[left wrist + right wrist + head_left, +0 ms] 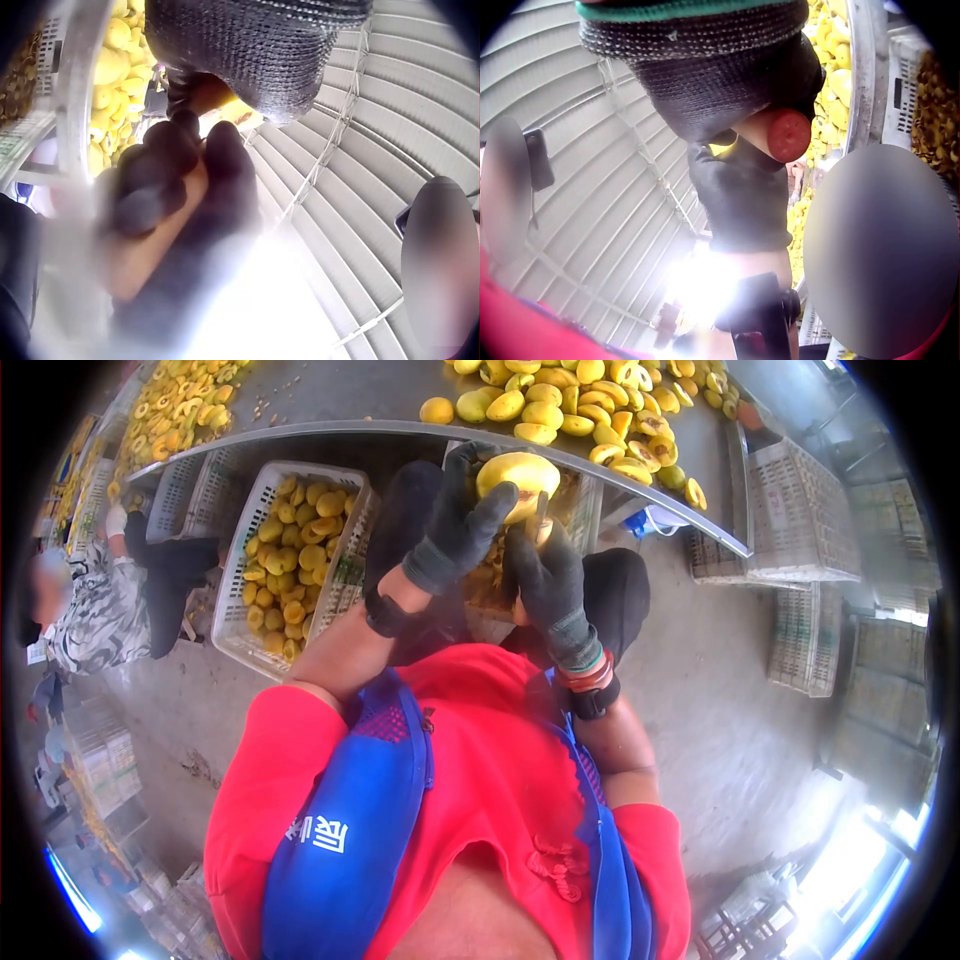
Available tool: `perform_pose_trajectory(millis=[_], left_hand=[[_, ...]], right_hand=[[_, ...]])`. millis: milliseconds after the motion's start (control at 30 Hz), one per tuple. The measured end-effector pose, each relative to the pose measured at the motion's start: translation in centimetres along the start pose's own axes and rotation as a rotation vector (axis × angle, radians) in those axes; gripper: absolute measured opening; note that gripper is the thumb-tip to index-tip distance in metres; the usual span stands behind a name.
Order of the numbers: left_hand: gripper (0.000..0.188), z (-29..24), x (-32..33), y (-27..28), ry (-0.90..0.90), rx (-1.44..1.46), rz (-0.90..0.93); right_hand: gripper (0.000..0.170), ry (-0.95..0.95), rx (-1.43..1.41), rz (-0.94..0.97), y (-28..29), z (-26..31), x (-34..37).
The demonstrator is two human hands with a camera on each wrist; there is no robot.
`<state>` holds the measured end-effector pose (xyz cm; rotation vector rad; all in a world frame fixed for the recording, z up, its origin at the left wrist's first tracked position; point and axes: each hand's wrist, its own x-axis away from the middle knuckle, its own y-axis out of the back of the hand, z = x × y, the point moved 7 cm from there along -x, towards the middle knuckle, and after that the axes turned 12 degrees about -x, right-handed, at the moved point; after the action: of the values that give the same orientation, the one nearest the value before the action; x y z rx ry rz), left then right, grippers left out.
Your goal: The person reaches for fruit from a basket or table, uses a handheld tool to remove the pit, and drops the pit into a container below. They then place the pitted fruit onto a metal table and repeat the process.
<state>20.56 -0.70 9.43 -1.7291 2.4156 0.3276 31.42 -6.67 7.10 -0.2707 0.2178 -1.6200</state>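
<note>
Both hands wear dark gloves and meet at the front edge of the metal table. My left hand [450, 530] holds a large yellow peach [520, 475], thumb over its near side. In my right hand [548, 585] the fingers are curled round a wooden-handled knife [543, 507], its narrow metal part against the fruit. The red-tipped end of the handle [789, 135] sticks out of the right fist in the right wrist view. A sliver of the peach [238, 112] shows under the left glove in the left wrist view; the rest is hidden.
Cut and whole peaches [590, 400] lie on the metal table [330, 428], with more halves at far left. A white crate [225, 595] of whole peaches stands left of my legs. Stacked crates [800, 510] stand right. Another person [110, 605] sits at left.
</note>
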Motion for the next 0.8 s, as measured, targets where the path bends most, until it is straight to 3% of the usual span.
perform_pose_trajectory(millis=[133, 233, 400, 567, 633, 700, 800], left_hand=[[0.045, -0.7, 0.4, 0.0, -0.443, -0.478, -0.195], [0.048, -2.2, 1.2, -0.8, -0.536, -0.638, -0.209], [0.049, -2.6, 1.3, -0.9, -0.585, -0.653, -0.194], [0.05, -3.1, 1.5, -0.9, -0.607, -0.838, -0.194], [0.052, -2.7, 1.6, -0.6, -0.551, -0.707, -0.212], [0.054, -0.7, 1.6, -0.3, -0.443, -0.362, -0.228], [0.057, 0.0, 1.5, -0.6, -0.525, -0.347, -0.233]], right_hand=[[0.016, 0.051, 0.142, -0.001, -0.1, 0.8, 0.0], [0.016, 0.091, 0.076, 0.014, -0.2, 0.9, 0.1], [0.017, 0.069, 0.041, 0.021, -0.7, 1.9, 0.0], [0.016, -0.121, -0.156, 0.04, -1.2, 1.2, -0.1], [0.016, -0.126, -0.161, 0.063, -1.3, 1.3, -0.1], [0.016, -0.1, -0.121, 0.084, -1.4, 1.4, -0.2], [0.015, -0.195, -0.058, 0.075, -0.8, 1.0, -0.2]])
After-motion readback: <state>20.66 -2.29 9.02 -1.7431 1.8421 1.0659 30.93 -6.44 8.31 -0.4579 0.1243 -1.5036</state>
